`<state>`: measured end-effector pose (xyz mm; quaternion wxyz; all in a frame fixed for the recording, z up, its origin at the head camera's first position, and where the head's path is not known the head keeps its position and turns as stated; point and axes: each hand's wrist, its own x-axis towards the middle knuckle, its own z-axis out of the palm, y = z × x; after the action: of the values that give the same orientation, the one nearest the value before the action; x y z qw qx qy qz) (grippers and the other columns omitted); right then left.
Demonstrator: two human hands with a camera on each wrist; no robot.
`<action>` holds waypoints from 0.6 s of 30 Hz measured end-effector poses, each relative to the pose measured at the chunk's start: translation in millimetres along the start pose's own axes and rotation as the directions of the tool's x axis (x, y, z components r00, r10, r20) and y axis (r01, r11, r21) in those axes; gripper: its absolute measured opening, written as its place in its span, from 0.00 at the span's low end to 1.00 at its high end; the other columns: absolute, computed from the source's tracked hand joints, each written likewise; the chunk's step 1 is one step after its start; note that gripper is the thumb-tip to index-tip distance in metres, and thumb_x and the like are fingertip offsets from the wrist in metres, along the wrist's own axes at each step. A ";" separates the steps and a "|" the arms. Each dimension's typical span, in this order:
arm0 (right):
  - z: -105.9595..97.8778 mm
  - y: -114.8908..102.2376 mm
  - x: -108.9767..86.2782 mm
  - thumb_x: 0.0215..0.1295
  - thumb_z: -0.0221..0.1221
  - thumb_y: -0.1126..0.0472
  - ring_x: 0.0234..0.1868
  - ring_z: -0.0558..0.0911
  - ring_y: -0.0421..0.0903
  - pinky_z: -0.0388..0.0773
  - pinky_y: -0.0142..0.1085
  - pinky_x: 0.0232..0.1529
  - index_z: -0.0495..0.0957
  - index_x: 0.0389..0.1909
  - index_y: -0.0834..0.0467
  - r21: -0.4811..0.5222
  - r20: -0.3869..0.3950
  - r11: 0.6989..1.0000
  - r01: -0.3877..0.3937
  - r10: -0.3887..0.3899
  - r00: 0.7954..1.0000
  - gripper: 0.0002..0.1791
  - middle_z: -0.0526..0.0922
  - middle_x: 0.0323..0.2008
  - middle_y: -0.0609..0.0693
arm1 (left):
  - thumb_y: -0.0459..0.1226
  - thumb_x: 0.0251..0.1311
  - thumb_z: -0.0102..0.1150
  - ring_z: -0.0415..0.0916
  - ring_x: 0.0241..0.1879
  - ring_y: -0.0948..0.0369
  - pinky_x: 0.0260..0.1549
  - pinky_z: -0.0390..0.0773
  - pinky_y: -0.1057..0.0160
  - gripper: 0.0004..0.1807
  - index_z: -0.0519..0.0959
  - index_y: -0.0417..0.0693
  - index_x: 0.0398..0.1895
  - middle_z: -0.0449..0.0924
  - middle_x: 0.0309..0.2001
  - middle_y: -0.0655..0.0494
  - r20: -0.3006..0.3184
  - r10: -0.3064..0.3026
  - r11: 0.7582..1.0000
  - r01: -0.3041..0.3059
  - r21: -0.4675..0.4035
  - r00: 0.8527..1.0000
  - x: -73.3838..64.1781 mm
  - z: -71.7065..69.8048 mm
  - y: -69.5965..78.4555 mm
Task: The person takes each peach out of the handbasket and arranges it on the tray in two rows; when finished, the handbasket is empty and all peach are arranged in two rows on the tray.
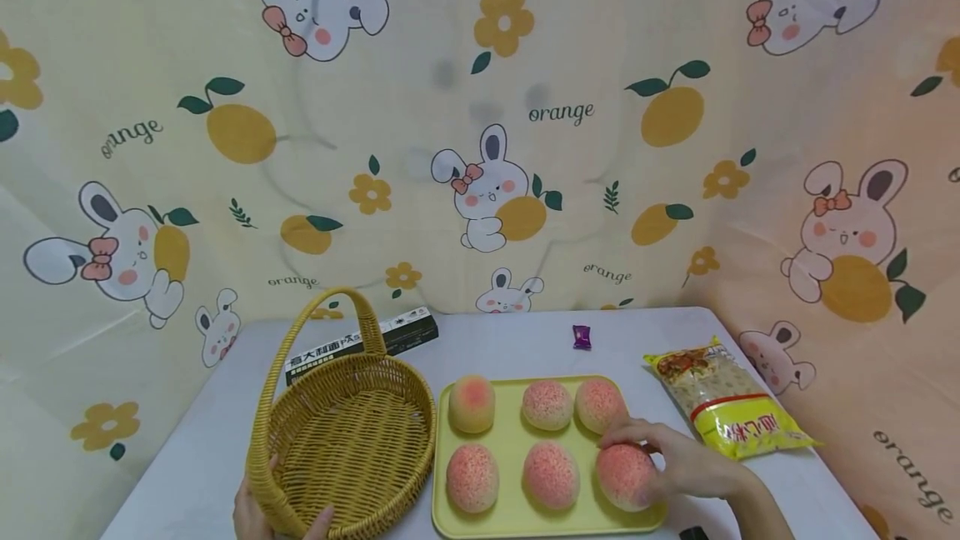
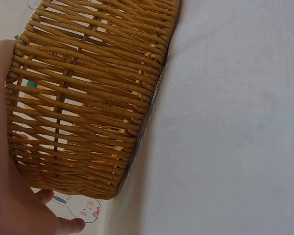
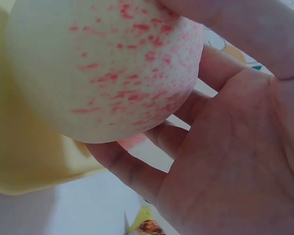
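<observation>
My right hand (image 1: pixel 692 463) grips a pink-speckled toy peach (image 1: pixel 626 473) at the front right corner of the yellow tray (image 1: pixel 525 527). Thumb and fingers curl round that peach (image 3: pixel 108 73) in the right wrist view. Several other peaches stay on the tray, among them a front middle peach (image 1: pixel 551 474) and a smoother back left peach (image 1: pixel 472 403). To the left, the wicker basket (image 1: pixel 352 448) stands with nothing inside and its handle raised. My left hand (image 1: pixel 252 513) holds its near side; the left wrist view shows the thumb at the woven rim (image 2: pixel 39 49).
Behind the basket lies a long pasta box (image 1: pixel 408 332). A small purple-wrapped sweet (image 1: pixel 582 337) lies at the back, and a yellow food bag (image 1: pixel 731 402) at the right. A dark object (image 1: pixel 693 533) shows at the front edge. A printed curtain (image 1: pixel 420 90) surrounds the table.
</observation>
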<state>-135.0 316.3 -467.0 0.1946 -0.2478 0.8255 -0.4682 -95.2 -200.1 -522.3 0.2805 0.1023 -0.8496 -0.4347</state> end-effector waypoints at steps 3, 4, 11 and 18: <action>2.1 0.7 -0.2 0.53 0.69 0.59 0.63 0.64 0.28 0.60 0.68 0.61 0.77 0.62 0.51 -0.002 0.001 1.000 -0.010 0.010 1.000 0.32 0.69 0.67 0.61 | 0.30 0.31 0.84 0.58 0.59 0.39 0.45 0.65 0.33 0.55 0.65 0.37 0.68 0.59 0.64 0.32 0.003 -0.010 1.000 0.010 0.003 1.000 -0.4 -0.6 0.6; 2.8 1.3 0.2 0.52 0.69 0.59 0.64 0.63 0.28 0.56 0.73 0.60 0.77 0.62 0.52 -0.002 0.001 1.000 -0.007 0.007 1.000 0.32 0.69 0.67 0.62 | 0.31 0.31 0.84 0.57 0.59 0.39 0.45 0.65 0.33 0.55 0.65 0.37 0.68 0.58 0.64 0.32 0.005 -0.018 1.000 0.018 0.008 1.000 -0.5 -0.6 0.9; 5.4 7.2 4.6 0.52 0.68 0.60 0.64 0.64 0.34 0.58 0.66 0.62 0.75 0.63 0.53 0.012 0.034 1.000 0.000 0.000 0.999 0.33 0.68 0.66 0.61 | 0.32 0.31 0.84 0.58 0.58 0.39 0.43 0.66 0.32 0.54 0.65 0.37 0.68 0.60 0.63 0.32 -0.002 -0.007 0.999 0.007 0.033 1.000 -1.1 0.9 0.3; 4.2 6.5 3.4 0.59 0.66 0.60 0.62 0.68 0.34 0.71 0.37 0.55 0.73 0.65 0.57 0.045 0.051 0.997 0.057 -0.059 0.997 0.31 0.70 0.65 0.61 | 0.32 0.32 0.84 0.57 0.59 0.40 0.44 0.66 0.33 0.54 0.65 0.37 0.69 0.58 0.64 0.32 0.007 -0.018 0.999 0.018 0.029 1.000 -1.3 -0.9 2.2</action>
<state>-136.9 314.3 -475.0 0.2078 -0.2796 0.8022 -0.4849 -93.5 -198.8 -520.6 0.2719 0.1125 -0.8559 -0.4253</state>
